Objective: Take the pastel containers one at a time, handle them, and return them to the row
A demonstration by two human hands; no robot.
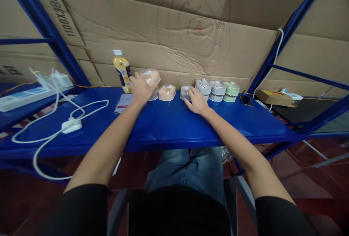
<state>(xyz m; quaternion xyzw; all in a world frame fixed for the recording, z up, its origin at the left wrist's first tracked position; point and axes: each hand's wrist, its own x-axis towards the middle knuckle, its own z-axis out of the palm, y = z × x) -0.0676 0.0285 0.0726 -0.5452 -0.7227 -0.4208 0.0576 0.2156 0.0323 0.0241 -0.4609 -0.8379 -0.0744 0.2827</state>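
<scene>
My left hand (143, 90) is closed around the right-facing pink container (151, 77), a small rounded box with a shiny clear top. It sits at the top of a stack, over a greyish container (155, 95) partly hidden by my fingers. Beside that stack stands a peach container (167, 92). My right hand (199, 100) rests against a low grey container (184, 92), thumb and fingers apart at its right side. Further right are a stacked grey pair (203, 87), another grey stack (217, 90) and a green stack (231, 91).
A yellow drink bottle (122, 70) stands left of my left hand, near a flat printed card (123, 103). White cable and a charger (71, 125) lie on the blue table (169, 123). A phone (246, 100) is at right. Cardboard (131, 28) backs the table; blue posts (289, 32) flank it.
</scene>
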